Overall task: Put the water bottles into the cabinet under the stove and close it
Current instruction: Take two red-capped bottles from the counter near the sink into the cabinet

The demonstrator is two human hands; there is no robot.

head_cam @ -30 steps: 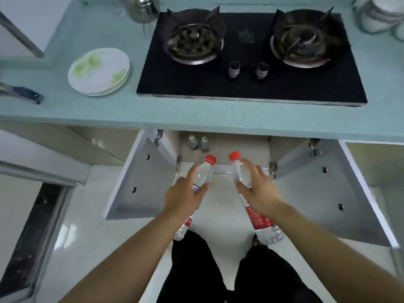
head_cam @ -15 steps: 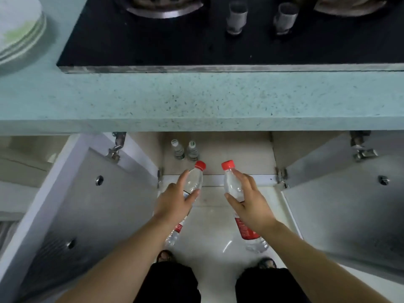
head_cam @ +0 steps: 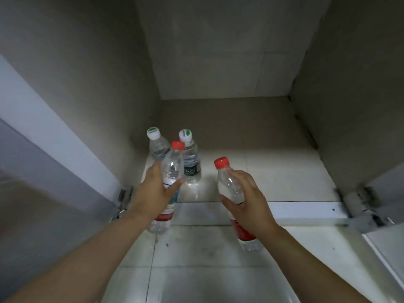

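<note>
While your left hand [head_cam: 154, 191] clamps one red-capped bottle [head_cam: 169, 184], your right hand [head_cam: 246, 201] grips another [head_cam: 229, 184] at the cabinet [head_cam: 284, 178] mouth; two white-capped bottles [head_cam: 190, 158] stand inside.

Both arms reached toward 12 o'clock, the left hand [head_cam: 155, 191] and right hand [head_cam: 247, 200] each curled in a tight grip.

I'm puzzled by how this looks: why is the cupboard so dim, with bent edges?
Head view: the cabinet walls sit in shade; light glares off the pale floor tile by the white-capped bottles; the wide lens bows straight edges; both hands look slightly motion-blurred.
</note>
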